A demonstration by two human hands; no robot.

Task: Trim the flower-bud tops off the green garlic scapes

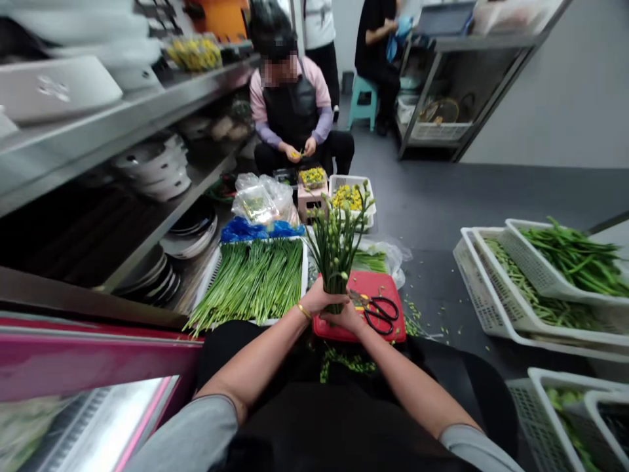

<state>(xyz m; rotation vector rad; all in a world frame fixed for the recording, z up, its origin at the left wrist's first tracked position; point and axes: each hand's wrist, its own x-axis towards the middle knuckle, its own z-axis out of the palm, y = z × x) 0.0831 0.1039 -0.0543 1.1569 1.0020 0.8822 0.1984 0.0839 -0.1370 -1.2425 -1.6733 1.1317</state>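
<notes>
Upright between my hands stands a bunch of flowering chives (337, 242), its green buds at the top. My left hand (317, 298) is wrapped round the stems. Just below it, my right hand (346, 316) closes on the lower end of the same bunch. Both are over a red plastic stool top (368, 288), where black-handled scissors (382, 314) lie to the right of my right hand. Left of my hands, a white basket (305, 262) holds many long trimmed green stems (255, 282). Cut buds (344, 364) are scattered on my dark apron.
Across from me a seated person (295, 98) handles yellow flowers beside a white basket of them (350, 196). White crates of green vegetables (484, 288) stand on the right. Metal shelving with bowls (152, 164) runs along the left. Another person (376, 46) sits on a turquoise stool (362, 101) behind.
</notes>
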